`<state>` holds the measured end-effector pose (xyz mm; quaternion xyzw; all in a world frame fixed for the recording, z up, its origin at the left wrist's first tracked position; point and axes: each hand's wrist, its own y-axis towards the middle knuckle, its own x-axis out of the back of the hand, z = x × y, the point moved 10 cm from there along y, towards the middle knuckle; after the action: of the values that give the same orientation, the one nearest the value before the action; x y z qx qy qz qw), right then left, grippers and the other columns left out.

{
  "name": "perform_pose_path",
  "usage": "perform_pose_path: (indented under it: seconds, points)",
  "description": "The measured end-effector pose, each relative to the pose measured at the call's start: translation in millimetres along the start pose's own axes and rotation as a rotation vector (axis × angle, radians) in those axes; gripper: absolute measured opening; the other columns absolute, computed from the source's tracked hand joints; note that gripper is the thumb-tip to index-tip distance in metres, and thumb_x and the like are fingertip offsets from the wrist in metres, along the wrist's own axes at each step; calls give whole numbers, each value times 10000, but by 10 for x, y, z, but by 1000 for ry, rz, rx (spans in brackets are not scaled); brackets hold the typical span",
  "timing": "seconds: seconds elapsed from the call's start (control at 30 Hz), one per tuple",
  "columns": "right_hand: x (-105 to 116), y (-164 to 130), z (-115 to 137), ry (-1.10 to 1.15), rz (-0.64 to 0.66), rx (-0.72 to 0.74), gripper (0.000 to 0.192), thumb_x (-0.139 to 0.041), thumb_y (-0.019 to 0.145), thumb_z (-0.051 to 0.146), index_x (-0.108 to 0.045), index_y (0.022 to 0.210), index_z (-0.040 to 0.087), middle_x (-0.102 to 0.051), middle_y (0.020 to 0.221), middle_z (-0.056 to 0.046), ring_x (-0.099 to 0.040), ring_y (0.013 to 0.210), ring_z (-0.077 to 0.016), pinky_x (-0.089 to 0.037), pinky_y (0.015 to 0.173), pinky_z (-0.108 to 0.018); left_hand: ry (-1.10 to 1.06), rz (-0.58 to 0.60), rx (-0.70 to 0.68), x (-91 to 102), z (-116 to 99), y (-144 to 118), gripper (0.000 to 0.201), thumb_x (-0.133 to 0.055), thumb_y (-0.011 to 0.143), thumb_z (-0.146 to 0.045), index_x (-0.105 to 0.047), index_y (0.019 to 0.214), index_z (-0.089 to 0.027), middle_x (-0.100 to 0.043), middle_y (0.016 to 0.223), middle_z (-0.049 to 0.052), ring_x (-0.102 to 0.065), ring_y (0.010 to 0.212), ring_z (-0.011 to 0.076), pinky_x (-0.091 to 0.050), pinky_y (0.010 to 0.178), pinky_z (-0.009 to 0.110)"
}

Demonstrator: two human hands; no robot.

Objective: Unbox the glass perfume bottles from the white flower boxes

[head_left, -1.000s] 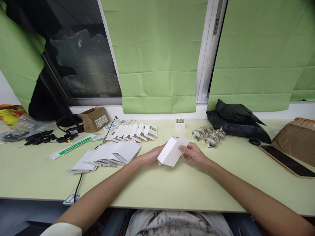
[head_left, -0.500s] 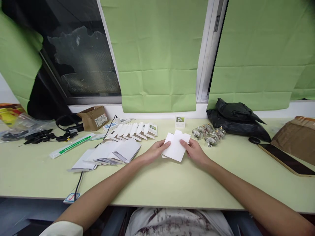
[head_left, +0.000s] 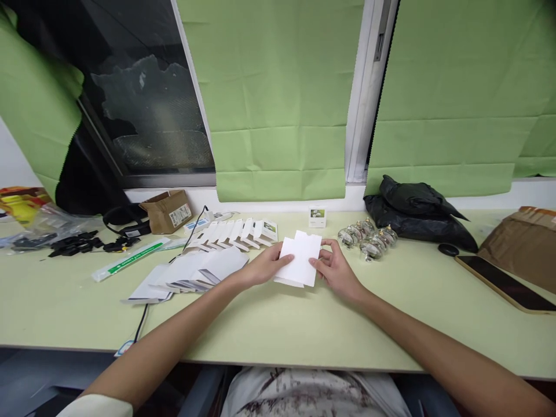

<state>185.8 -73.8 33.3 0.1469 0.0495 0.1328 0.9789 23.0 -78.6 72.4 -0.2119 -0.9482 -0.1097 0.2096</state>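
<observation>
A flat white paper carton (head_left: 300,259) is held up over the middle of the table, its plain side facing me and its outline stepped at top and bottom. My left hand (head_left: 266,265) is closed on its left edge, thumb on the front and fingers behind. At the right edge, my right hand (head_left: 337,269) pinches it between thumb and fingers. Flat white cartons (head_left: 191,272) lie overlapping to the left. Behind them, several formed small white boxes (head_left: 237,233) lean in a row. One small box with a green picture (head_left: 317,218) stands upright beyond my hands.
Clear round ornaments with gold caps (head_left: 372,248) lie to the right of my hands, near black plastic bags (head_left: 417,217). A phone (head_left: 506,284) and brown packaging (head_left: 521,243) are far right. An open cardboard box (head_left: 167,213), black straps (head_left: 76,243) and a cable (head_left: 141,321) are left.
The carton and both hands have moved slightly left and down. My right hand has shifted its grip lower along the carton's right edge, with its index finger raised near the top corner.
</observation>
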Motion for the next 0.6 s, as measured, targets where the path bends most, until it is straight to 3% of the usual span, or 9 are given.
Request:
perform_pose_path:
  seconds: [0.07,0.13,0.2,0.3,0.37,0.47,0.6]
  points:
    - [48,-2,-6,-84,-24,-4,481,-686,902,494,-399,1241,309,-642,945,28,-523,550,-116,-379,480,-236,187,-26,4,215,-20,-91,536,-608,917,-594,-645,1242,-169,-733,1143,123,-667,982,276,-521,777,335]
    - [135,3,29,-227,-62,21,410,-623,940,497,-437,1252,307,-631,946,24,-507,547,-120,-381,495,-255,414,-120,47,560,-7,-221,532,-593,908,-603,-651,1222,-176,-735,1113,136,-669,974,300,-510,794,356]
    - [232,13,102,-423,-101,77,308,-561,975,460,-497,1225,291,-634,975,4,-510,582,-133,-413,560,-287,623,-214,174,939,80,-381,577,-621,874,-596,-619,1288,-194,-730,1161,160,-683,1002,334,-504,821,377]
    - [348,36,154,-758,-140,119,243,-523,986,375,-544,1199,262,-632,1112,-51,-570,689,-170,-452,704,-340,814,-238,325,1322,224,-583,644,-623,862,-577,-553,1397,-225,-723,1224,175,-692,1067,372,-501,865,408]
    - [411,57,105,-947,-144,79,290,-506,987,331,-524,1262,241,-586,1257,-101,-618,784,-204,-453,758,-358,912,-226,383,1456,304,-667,637,-598,880,-554,-536,1419,-220,-713,1257,181,-679,1126,377,-496,903,416]
    - [481,79,-40,-1138,-102,-40,408,-484,992,297,-452,1388,200,-482,1407,-164,-654,854,-238,-445,747,-358,1059,-178,452,1511,409,-732,590,-552,926,-477,-522,1437,-184,-681,1312,196,-641,1204,374,-483,948,419]
    - [514,102,-175,-1249,-23,-128,412,-476,1004,261,-442,1406,173,-501,1377,-174,-667,958,-275,-427,771,-345,1259,-178,480,1452,419,-757,558,-474,995,-381,-451,1494,-131,-636,1352,217,-626,1199,377,-484,935,441]
